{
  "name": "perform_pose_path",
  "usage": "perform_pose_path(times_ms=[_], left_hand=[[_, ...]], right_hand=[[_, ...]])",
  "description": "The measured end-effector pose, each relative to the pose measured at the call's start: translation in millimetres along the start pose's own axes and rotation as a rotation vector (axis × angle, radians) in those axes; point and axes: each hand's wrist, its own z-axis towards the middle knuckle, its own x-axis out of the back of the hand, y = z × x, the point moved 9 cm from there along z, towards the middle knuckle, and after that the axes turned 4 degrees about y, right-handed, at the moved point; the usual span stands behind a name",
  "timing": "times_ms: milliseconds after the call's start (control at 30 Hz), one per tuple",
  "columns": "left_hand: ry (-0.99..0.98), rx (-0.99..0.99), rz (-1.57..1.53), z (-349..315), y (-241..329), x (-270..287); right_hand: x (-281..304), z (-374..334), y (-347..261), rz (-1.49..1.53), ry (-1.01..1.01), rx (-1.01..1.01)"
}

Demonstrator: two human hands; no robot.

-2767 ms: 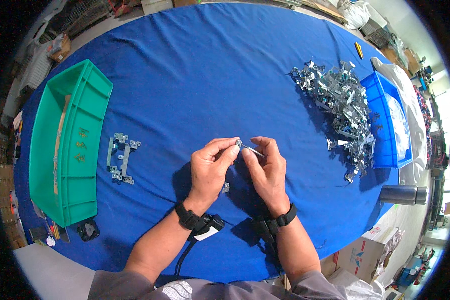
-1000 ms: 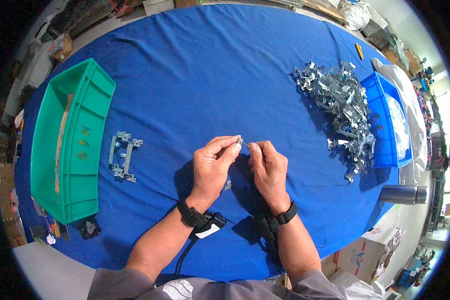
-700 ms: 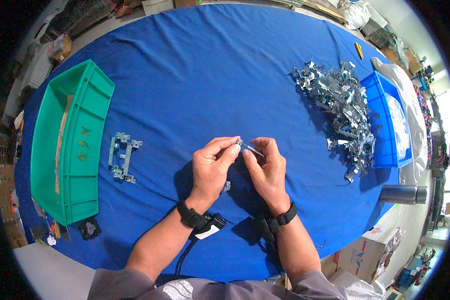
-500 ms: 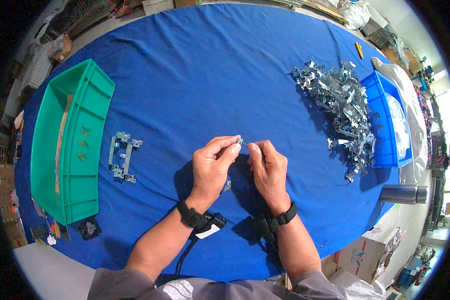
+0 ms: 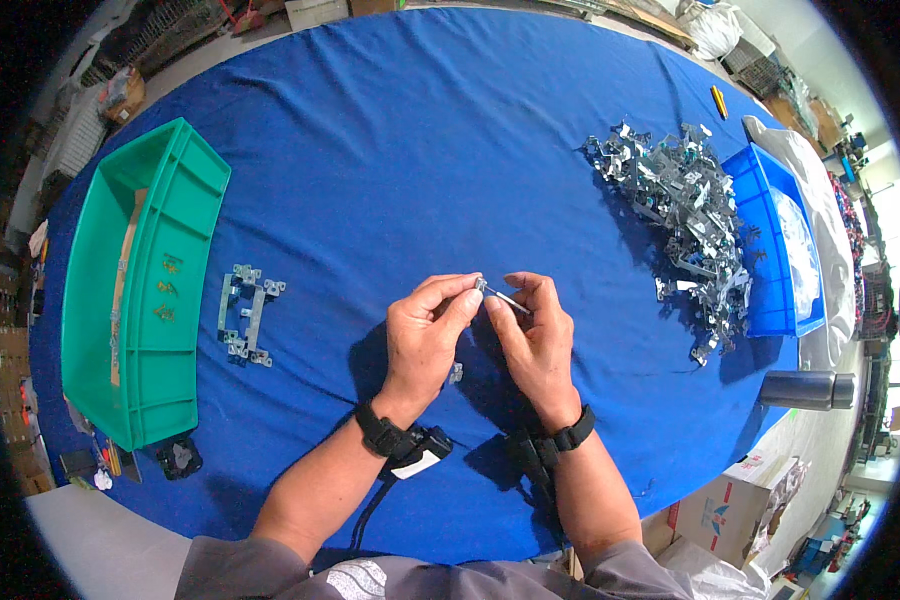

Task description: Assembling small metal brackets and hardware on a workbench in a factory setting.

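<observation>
Over the middle of the blue cloth, my left hand (image 5: 426, 328) pinches a small metal bracket (image 5: 480, 284) between thumb and forefinger. Close on its right, my right hand (image 5: 538, 335) has a thin metal rod (image 5: 508, 301) between thumb and fingers, its tip at the bracket. The rod's lower end is partly hidden by the fingers. A loose small bracket (image 5: 456, 373) lies on the cloth beside my left wrist. Farther left, several metal brackets (image 5: 253, 318) are laid out in a rough rectangle.
A green crate (image 5: 175, 350) stands at the left, a small black dish (image 5: 179, 458) near its front end. On the right are a heap of metal brackets (image 5: 685, 215), a blue bin (image 5: 760, 270) and a metal cylinder (image 5: 805, 389). A yellow-handled tool (image 5: 719, 101) lies at the far right.
My right fingers have opened out and shifted their grip, so more of the rod shows. My left hand holds the small bracket in the same place.
</observation>
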Motion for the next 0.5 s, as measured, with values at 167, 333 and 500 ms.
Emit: perform_pose_path(times_ms=[167, 333, 500], left_hand=[[0.013, 0.005, -0.008, 0.4, 0.9, -0.1], [0.004, -0.012, 0.028, 0.9, -2.1, 0.1], [0.012, 0.004, -0.001, -0.1, 0.7, -0.4]], right_hand=[[-1.5, -0.8, 11.3, -0.09, -0.081, 0.045], [2.0, 0.3, 0.4, 0.052, 0.027, 0.028], [0.6, -1.0, 10.4, -0.055, -0.053, 0.025]])
